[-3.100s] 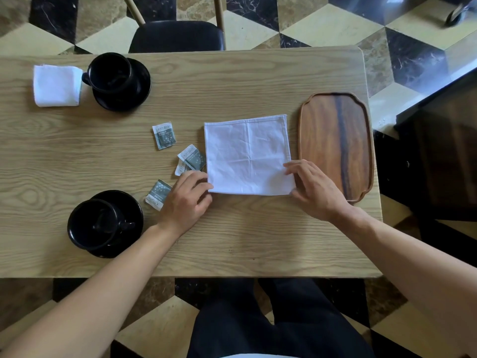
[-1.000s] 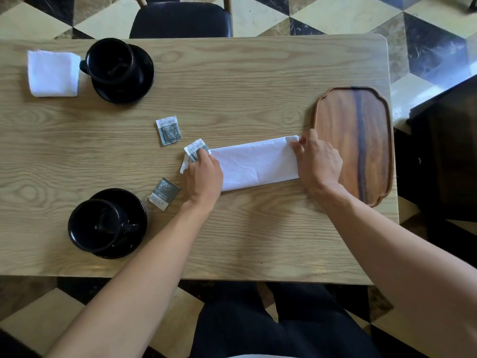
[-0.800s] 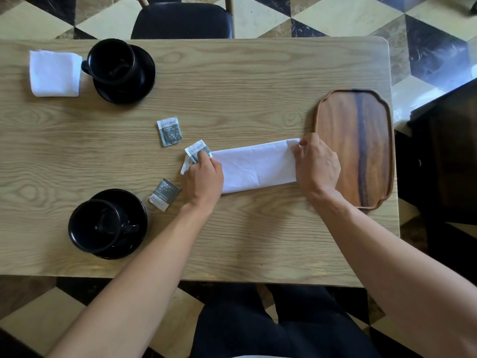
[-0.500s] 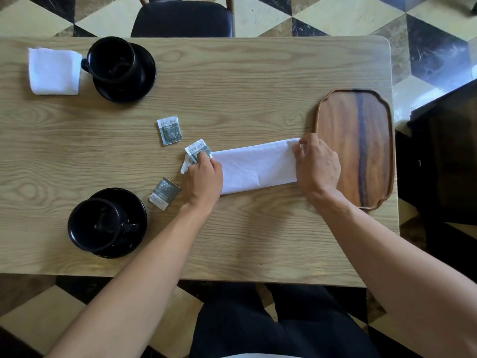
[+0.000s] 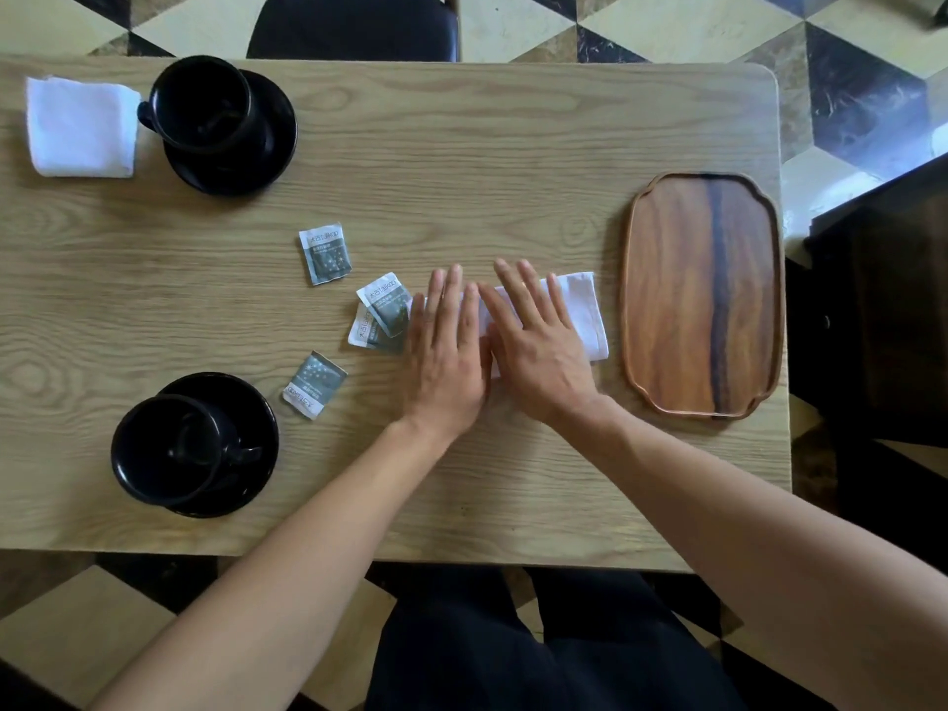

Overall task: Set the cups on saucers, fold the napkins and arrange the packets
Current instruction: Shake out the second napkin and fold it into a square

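wooden table: two cups on saucers, two napkins, four packets, one tray, both flat hands on one napkin

A single head-worn, wide-angle view looks almost straight down from above the near edge of a wooden surface. It faces forward and down, close enough that both forearms fill the lower frame. A chair and tiled floor show at the top.
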The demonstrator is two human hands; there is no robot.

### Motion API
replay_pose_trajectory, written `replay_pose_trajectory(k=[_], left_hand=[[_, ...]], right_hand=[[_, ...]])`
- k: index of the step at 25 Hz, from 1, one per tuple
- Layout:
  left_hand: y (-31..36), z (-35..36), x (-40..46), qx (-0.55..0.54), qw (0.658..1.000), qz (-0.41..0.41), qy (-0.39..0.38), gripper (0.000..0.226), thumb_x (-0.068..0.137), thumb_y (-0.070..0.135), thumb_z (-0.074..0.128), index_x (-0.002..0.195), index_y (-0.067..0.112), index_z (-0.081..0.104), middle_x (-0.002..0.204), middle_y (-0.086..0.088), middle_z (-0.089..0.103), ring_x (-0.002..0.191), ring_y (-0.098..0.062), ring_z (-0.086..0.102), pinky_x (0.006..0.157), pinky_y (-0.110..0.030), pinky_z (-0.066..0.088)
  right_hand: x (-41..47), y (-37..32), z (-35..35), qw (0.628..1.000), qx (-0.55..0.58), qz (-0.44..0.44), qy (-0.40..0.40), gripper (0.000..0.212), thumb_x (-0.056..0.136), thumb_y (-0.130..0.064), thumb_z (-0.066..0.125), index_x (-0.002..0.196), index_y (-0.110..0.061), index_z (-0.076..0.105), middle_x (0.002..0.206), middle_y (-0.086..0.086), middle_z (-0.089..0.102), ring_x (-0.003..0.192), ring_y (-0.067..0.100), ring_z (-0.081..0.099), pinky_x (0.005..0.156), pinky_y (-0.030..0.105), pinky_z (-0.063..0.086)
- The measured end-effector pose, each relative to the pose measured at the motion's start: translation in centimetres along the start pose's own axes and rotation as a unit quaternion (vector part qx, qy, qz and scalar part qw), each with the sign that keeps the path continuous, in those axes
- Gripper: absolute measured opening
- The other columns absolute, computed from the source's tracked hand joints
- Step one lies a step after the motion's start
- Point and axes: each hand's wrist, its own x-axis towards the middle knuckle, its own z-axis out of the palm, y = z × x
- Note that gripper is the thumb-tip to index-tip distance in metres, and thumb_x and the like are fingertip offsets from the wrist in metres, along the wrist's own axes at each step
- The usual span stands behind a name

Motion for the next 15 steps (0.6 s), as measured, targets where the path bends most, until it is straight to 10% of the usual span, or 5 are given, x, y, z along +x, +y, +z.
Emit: replay_pose_trajectory(k=[7,15], left_hand=[[-1.4,2.4,-0.5,0.059,0.995,0.004,-0.074,0.064,0.106,0.039,0.035,0.158,0.003,0.024,0.163,-0.031,0.014,0.154,-0.042,0.011,0.124,-0.056,0.014],[-1.0,1.1,0.0,0.059,0.985,-0.016,-0.161,0.072,0.104,0.047,0.032,0.160,0.007,0.009,0.166,-0.027,0.002,0.155,-0.041,0.000,0.126,-0.053,0.001]], right_hand=[[-0.1,3.6,1.8,0.994,-0.104,0.001,-0.033,0.062,0.104,-0.059,0.025,0.161,-0.036,0.020,0.171,0.007,0.013,0.157,0.033,0.006,0.126,0.051,0.006],[0.4,2.3,-0.4,0.995,-0.031,0.043,-0.089,0.059,0.105,-0.040,0.039,0.160,-0.029,0.024,0.171,0.008,0.007,0.158,0.031,0.000,0.127,0.048,0.002]])
